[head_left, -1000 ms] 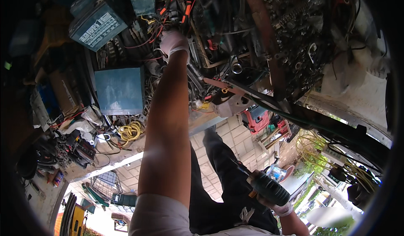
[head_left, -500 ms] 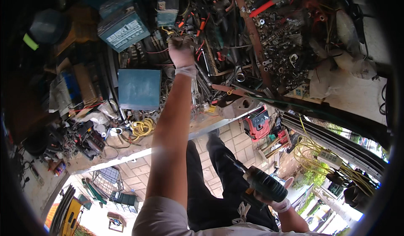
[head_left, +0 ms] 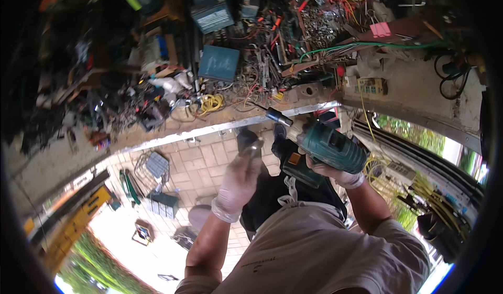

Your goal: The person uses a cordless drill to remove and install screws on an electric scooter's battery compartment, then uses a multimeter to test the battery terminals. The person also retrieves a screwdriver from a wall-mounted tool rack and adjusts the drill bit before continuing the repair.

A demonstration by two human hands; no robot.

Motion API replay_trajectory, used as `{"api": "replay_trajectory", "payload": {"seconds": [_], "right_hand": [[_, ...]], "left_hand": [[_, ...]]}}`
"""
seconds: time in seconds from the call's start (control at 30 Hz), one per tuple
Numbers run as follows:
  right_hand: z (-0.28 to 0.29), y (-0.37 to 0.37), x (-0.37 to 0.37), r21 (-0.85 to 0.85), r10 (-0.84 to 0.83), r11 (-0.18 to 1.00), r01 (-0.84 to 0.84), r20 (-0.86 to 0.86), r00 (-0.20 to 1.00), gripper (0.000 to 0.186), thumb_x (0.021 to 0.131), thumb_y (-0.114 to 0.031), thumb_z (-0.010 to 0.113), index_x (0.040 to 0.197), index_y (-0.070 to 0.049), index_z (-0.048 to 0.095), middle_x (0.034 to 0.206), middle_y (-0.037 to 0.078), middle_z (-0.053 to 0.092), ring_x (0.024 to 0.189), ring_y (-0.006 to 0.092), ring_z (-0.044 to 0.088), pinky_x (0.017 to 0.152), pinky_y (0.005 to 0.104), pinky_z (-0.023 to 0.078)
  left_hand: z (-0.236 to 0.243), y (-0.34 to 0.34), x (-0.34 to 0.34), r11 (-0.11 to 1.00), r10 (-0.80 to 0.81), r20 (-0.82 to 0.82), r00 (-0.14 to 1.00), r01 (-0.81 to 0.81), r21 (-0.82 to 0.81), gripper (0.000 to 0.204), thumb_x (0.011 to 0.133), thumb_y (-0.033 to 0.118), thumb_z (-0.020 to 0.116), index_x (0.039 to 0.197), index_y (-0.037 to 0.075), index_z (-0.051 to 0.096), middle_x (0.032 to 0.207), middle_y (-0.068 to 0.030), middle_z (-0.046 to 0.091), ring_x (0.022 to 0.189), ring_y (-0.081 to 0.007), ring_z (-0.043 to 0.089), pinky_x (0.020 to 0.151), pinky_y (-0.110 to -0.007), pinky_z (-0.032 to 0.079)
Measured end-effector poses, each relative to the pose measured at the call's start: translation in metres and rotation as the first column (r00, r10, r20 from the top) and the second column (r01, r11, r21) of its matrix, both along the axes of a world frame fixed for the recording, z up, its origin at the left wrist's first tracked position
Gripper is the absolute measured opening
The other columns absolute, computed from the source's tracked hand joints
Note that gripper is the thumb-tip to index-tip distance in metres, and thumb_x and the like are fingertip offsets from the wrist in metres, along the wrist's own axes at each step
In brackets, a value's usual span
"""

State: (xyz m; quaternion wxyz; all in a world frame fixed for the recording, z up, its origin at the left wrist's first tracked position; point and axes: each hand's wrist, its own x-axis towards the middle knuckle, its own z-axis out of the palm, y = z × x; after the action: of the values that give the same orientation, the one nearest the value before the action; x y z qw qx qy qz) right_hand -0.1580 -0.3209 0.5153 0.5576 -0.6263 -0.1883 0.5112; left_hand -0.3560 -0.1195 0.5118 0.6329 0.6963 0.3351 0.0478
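Note:
A teal cordless drill is in my right hand, whose gloved fingers wrap round its grip. Its dark chuck carries a thin bit that points up and left toward the bench's front edge. My left hand, in a whitish glove, is raised left of the drill, short of the bench. Its fingertips are pinched on a small shiny metal piece, too blurred to name more exactly. The chuck and this piece are apart.
Tools and hardware crowd the workbench, among them a blue-green box and a coiled yellow cord. A metal strip lines its front edge. Below lies a paved floor with a wire basket. Yellow cables hang at right.
My left hand has come back from among the bench tools and now pinches a small metal piece. My right hand has lifted the drill from beside my leg. The view has shifted too.

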Motion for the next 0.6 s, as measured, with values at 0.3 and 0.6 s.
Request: {"api": "replay_trajectory", "payload": {"seconds": [0.3,0.6], "right_hand": [[0.064,-0.027,-0.011,0.131,0.415,0.859,-0.494,0.386,0.824,0.038,0.097,-0.026,0.058,0.130,-0.007,0.057,0.121,0.011,0.066,0.105,0.0253,0.066,0.092,0.0410,0.054],[0.113,-0.035,0.002,0.273,0.472,0.856,-0.439,-0.066,0.879,0.052,0.102,-0.022,0.058,0.147,-0.002,0.045,0.138,0.012,0.060,0.121,0.0198,0.062,0.102,0.0324,0.050]], "left_hand": [[0.123,-0.094,-0.016,0.905,0.166,0.088,0.982,-0.187,0.382,0.040,0.104,0.018,0.053,0.140,-0.001,0.054,0.077,-0.0102,0.063,0.068,-0.0171,0.059,0.067,-0.028,0.049],[0.169,-0.133,-0.033,0.912,0.210,0.096,0.973,-0.231,0.340,0.040,0.106,0.018,0.051,0.138,-0.005,0.054,0.070,-0.0054,0.055,0.063,-0.0129,0.051,0.061,-0.027,0.045]]}}
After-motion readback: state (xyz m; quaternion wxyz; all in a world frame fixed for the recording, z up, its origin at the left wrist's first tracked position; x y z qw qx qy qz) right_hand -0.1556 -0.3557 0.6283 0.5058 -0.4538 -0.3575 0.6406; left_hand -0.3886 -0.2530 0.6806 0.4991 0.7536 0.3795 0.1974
